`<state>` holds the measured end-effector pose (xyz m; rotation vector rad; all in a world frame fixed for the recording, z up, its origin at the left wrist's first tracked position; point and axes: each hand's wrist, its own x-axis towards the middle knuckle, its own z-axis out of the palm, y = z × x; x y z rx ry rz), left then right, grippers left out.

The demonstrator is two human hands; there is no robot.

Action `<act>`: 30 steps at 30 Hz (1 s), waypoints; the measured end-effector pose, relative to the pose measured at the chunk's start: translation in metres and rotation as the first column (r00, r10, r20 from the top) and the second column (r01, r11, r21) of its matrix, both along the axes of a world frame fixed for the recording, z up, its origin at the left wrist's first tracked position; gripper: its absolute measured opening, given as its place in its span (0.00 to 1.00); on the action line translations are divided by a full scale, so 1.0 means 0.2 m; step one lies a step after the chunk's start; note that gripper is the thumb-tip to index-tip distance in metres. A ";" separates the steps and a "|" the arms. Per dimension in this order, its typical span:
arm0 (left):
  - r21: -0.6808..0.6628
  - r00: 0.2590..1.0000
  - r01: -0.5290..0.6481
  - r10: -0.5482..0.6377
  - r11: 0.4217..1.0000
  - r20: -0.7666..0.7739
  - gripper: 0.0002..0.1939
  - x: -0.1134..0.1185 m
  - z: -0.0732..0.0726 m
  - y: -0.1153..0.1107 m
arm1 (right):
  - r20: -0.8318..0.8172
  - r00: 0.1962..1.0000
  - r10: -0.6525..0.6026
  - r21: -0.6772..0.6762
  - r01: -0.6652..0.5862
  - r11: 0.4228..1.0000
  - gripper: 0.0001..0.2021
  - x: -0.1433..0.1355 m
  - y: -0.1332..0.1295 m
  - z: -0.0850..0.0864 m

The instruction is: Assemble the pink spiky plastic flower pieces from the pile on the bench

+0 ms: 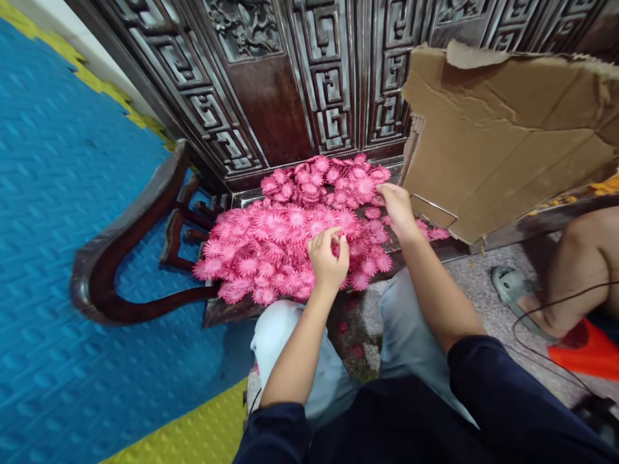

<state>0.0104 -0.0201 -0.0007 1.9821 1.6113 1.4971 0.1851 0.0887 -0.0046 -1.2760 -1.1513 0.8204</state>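
Observation:
Pink flower heads (271, 238), thin-petalled and looking artificial, lie in a wide heap before me, with a second cluster (316, 177) behind. My left hand (329, 258) hovers over the front heap, its fingers curled toward the thumb in a pinch; whatever is between the fingertips is too small to make out. At the right edge of the back cluster, my right hand (399, 205) has its fingertips pinched on a pink flower head (366, 188). A few loose flowers (438, 233) lie right of that hand.
The heap rests on a dark wooden bench (227, 314) with a curved armrest (97, 277) and carved back (271, 96). A cardboard sheet (503, 142) leans at right. Another person's leg (587, 270) and sandal (520, 299) are near a black cable. Blue matting (43, 212) spreads left.

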 end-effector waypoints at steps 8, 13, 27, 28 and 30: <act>-0.059 0.882 0.097 -0.058 0.994 0.468 0.17 -0.02 0.08 -0.03 | -0.199 0.955 0.219 0.124 -0.197 0.972 0.06 -0.27 -0.34 0.12; -0.126 0.771 0.125 -0.016 0.984 0.637 0.19 -0.05 0.09 -0.04 | -0.139 0.920 0.367 0.159 -0.346 0.925 0.04 -0.28 -0.41 0.19; -0.105 0.772 0.199 -0.090 0.974 0.629 0.10 -0.15 0.09 -0.06 | -0.141 0.828 0.542 0.088 -0.535 0.840 0.13 -0.35 -0.47 0.20; -0.103 0.767 0.223 -0.108 0.969 0.633 0.10 -0.16 0.09 -0.05 | -0.168 0.814 0.556 0.078 -0.551 0.831 0.14 -0.35 -0.46 0.18; -0.099 0.754 0.271 -0.147 0.957 0.640 0.10 -0.16 0.10 -0.04 | -0.224 0.793 0.567 0.067 -0.568 0.821 0.15 -0.36 -0.43 0.17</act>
